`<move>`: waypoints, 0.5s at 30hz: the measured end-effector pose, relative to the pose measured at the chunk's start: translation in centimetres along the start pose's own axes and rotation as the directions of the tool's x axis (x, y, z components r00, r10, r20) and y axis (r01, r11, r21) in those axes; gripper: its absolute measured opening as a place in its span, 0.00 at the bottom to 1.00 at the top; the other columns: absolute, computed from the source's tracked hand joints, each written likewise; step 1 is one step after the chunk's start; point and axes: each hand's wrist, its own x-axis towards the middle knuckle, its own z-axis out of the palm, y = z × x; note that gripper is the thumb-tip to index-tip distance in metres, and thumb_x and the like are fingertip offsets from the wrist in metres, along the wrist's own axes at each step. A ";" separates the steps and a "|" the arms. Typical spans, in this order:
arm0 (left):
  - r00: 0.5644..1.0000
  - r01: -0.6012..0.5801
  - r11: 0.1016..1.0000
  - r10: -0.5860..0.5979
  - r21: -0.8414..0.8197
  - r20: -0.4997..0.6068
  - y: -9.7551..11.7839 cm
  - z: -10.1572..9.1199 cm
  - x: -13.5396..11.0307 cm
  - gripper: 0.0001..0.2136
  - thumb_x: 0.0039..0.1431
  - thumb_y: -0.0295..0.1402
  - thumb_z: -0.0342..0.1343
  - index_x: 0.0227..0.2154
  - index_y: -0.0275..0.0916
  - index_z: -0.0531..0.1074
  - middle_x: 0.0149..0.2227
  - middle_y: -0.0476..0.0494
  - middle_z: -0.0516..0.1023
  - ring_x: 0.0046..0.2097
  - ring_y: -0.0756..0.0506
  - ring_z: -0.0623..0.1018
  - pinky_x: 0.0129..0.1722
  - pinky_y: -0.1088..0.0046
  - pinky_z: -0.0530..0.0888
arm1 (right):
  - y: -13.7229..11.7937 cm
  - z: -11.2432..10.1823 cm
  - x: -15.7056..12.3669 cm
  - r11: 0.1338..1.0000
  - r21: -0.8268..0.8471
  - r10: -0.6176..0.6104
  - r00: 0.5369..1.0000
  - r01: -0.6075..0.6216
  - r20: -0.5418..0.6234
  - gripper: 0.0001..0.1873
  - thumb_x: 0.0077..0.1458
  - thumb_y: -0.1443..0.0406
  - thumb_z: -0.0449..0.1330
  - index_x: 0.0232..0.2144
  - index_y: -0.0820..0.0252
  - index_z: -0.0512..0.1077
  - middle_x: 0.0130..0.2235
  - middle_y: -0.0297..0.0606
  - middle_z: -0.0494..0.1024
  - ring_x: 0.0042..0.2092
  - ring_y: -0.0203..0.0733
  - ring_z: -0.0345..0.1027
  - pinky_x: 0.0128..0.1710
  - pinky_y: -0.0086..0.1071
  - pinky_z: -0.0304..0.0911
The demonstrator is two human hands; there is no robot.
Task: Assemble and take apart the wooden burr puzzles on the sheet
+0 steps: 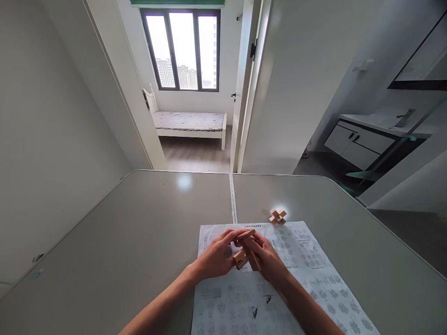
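Over a printed instruction sheet [223, 309], both my hands are closed around several wooden puzzle pieces that meet between the fingers. My left hand [214, 258] grips from the left, beside a block [240, 259] with a dark mark on its end. My right hand [271, 260] has its fingers wrapped round a slanting wooden piece [253, 261]. Across the top, at the fingertips of both hands, lies another wooden bar [247, 234]. Fingers hide how the pieces join. Beyond the hands, a small interlocked wooden puzzle [278, 216] stands near the sheet's far edge.
The sheet lies on a grey table [167, 214] with a pale seam [233, 197] running away from me. Past the table's far edge are a doorway with an open door [243, 88], a bed [190, 122] and a window [181, 51]. A washbasin cabinet [359, 142] stands at right.
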 end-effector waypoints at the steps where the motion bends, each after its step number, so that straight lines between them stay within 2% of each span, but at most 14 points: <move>1: 1.000 0.010 1.000 -0.010 0.000 0.008 0.0 0.0 0.0 0.31 0.66 0.25 0.55 0.70 0.56 0.62 0.57 0.44 0.77 0.48 0.46 0.79 0.53 0.66 0.79 | -0.1 0.0 0.0 1.000 0.010 0.004 1.000 -0.004 0.001 0.21 0.61 0.47 0.68 0.45 0.56 0.80 0.38 0.37 0.78 0.35 0.39 0.68 0.33 0.30 0.62; 5: 0.998 0.051 0.999 -0.051 -0.009 0.037 0.2 -0.1 0.0 0.28 0.73 0.26 0.49 0.71 0.56 0.60 0.57 0.44 0.79 0.50 0.45 0.80 0.53 0.66 0.79 | 0.0 0.1 0.1 0.999 0.037 0.005 1.000 -0.005 -0.019 0.22 0.59 0.46 0.69 0.42 0.58 0.81 0.35 0.37 0.77 0.33 0.38 0.67 0.34 0.30 0.64; 10: 0.999 0.046 0.999 -0.046 -0.023 0.022 0.8 -0.4 0.1 0.22 0.77 0.30 0.45 0.69 0.54 0.64 0.60 0.45 0.80 0.56 0.43 0.80 0.56 0.64 0.78 | 0.7 0.1 0.3 0.992 0.119 0.050 0.996 -0.042 -0.068 0.21 0.55 0.48 0.73 0.41 0.58 0.81 0.36 0.38 0.78 0.36 0.40 0.70 0.36 0.30 0.66; 12: 0.999 0.044 0.999 -0.044 -0.016 0.008 0.9 -0.4 0.1 0.21 0.77 0.30 0.44 0.68 0.53 0.66 0.60 0.45 0.80 0.55 0.44 0.80 0.57 0.64 0.78 | 0.9 0.0 0.4 0.992 0.119 0.056 0.995 -0.045 -0.084 0.22 0.55 0.49 0.74 0.42 0.59 0.82 0.37 0.39 0.79 0.38 0.41 0.71 0.38 0.30 0.67; 15: 0.998 0.067 0.998 -0.067 -0.005 -0.021 0.8 -0.4 0.1 0.21 0.77 0.31 0.43 0.66 0.53 0.68 0.59 0.45 0.81 0.51 0.45 0.82 0.54 0.65 0.79 | 1.0 -0.1 0.4 0.997 0.072 0.050 0.994 -0.043 -0.100 0.23 0.54 0.48 0.74 0.42 0.60 0.82 0.36 0.39 0.79 0.37 0.41 0.70 0.36 0.31 0.66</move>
